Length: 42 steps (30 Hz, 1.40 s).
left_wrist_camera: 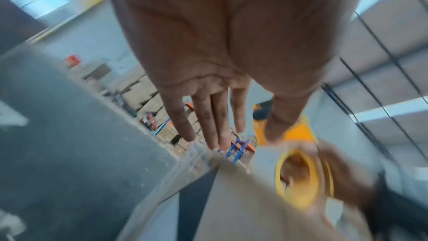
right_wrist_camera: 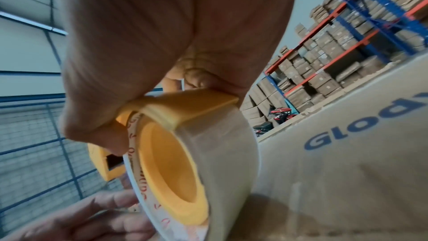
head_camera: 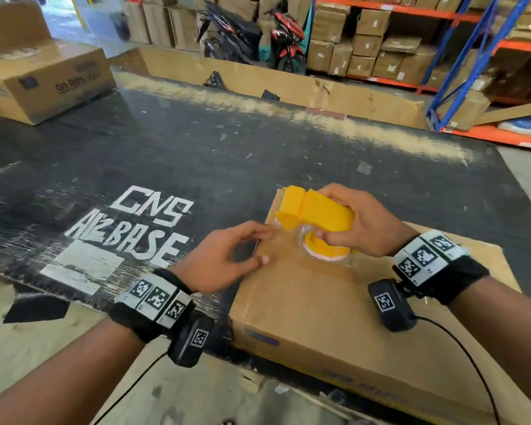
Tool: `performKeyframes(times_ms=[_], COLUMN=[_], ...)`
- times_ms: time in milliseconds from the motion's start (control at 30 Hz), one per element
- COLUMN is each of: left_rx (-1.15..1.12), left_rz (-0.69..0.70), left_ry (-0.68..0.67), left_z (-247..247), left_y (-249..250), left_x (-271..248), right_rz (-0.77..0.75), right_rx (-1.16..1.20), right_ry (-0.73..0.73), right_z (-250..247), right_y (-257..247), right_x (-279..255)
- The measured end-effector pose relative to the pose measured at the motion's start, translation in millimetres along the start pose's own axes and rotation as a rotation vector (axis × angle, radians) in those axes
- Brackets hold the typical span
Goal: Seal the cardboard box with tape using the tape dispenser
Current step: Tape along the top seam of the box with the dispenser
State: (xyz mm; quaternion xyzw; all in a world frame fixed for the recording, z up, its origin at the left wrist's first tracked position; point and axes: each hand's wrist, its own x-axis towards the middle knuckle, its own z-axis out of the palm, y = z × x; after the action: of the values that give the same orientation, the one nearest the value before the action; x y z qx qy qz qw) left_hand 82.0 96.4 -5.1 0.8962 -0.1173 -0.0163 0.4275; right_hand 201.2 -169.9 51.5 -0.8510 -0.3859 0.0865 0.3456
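On the far left of the black table (head_camera: 196, 142) I see a second carton (head_camera: 43, 84), well apart from the work. My left hand (head_camera: 224, 259) has its fingers relaxed and lightly spread, holding nothing, fingertips at the left edge of the cardboard box (head_camera: 334, 308). The box lies flat at the near right of the table. My right hand (head_camera: 365, 222) grips the yellow tape dispenser (head_camera: 316, 214), whose clear tape roll (right_wrist_camera: 222, 162) rests on the box top.
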Motion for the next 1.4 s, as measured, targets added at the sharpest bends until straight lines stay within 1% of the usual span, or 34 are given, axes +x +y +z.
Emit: performKeyframes(times_ms=[67, 133, 200, 267, 333, 400, 467, 600, 633, 733, 767, 900, 1033, 1167, 1200, 1233, 1300, 1333, 1367, 1400], left_rx=[-0.341, -0.535, -0.704, -0.871, -0.980, -1.039, -1.023, -0.903, -0.887, -0.896, -0.902, -0.909, -0.956, -0.917, -0.848, -0.706, -0.258, -0.093, -0.036, -0.045], left_rz=[-0.071, -0.175, -0.289, -0.369, -0.410, -0.420, -0.404, -0.387, -0.389, -0.418, -0.431, -0.465, -0.536, -0.587, -0.578, -0.554, -0.484, -0.459, -0.407, -0.318], left_ry=[0.101, 0.137, 0.099, 0.045, 0.029, 0.028, 0.026, 0.026, 0.039, 0.140, 0.149, 0.079, 0.041, -0.010, -0.015, -0.020, -0.026, -0.001, 0.041, 0.079], left_z=[-9.6, -17.3, -20.2, -19.3, -18.3, -18.9, -21.8, -31.6, -35.7, -51.6, -54.0, -42.6, -21.1, -2.4, -1.2, -1.9, -5.0, -6.6, -7.3, -7.6], left_y=[-7.1, -5.4, 3.6, 10.7, 13.2, 11.4, 8.8, 3.8, -1.3, -24.2, -31.3, -47.8, -64.5, -66.5, -65.7, -65.9, -69.3, -70.4, -70.3, -70.5], left_x=[8.8, 22.7, 36.5, 47.6, 56.9, 63.5, 67.0, 63.7, 61.6, 55.1, 52.8, 43.0, 43.5, 45.8, 47.1, 48.7, 48.4, 45.0, 40.1, 34.3], right_rz=[0.030, 0.069, 0.096, 0.107, 0.113, 0.125, 0.139, 0.147, 0.149, 0.165, 0.176, 0.188, 0.190, 0.201, 0.203, 0.206, 0.218, 0.226, 0.232, 0.236], right_rx=[0.009, 0.018, 0.022, 0.014, 0.000, -0.019, -0.039, -0.085, -0.113, -0.214, -0.232, -0.277, -0.286, -0.292, -0.288, -0.285, -0.283, -0.286, -0.290, -0.292], right_ry=[0.013, 0.018, 0.016, 0.019, 0.019, 0.008, -0.007, -0.068, -0.092, -0.129, -0.143, -0.214, -0.226, -0.252, -0.251, -0.249, -0.243, -0.245, -0.248, -0.247], right_z=[-0.5, -0.8, 0.7, 2.5, 3.0, 2.6, 2.4, 1.2, -1.2, -17.6, -23.0, -24.7, -20.2, -20.7, -20.7, -20.7, -21.4, -21.4, -20.8, -20.1], right_y=[-0.1, -0.2, -1.4, -3.2, -5.6, -8.5, -10.7, -18.9, -20.9, -25.0, -25.5, -28.5, -24.0, -23.2, -23.2, -23.2, -22.2, -21.8, -21.8, -21.9], right_x=[-0.6, -2.6, -4.0, -3.6, -2.8, -2.2, -1.3, 2.3, 2.4, -3.8, -6.6, -9.7, -8.0, -6.3, -6.2, -6.1, -6.4, -6.6, -7.4, -8.2])
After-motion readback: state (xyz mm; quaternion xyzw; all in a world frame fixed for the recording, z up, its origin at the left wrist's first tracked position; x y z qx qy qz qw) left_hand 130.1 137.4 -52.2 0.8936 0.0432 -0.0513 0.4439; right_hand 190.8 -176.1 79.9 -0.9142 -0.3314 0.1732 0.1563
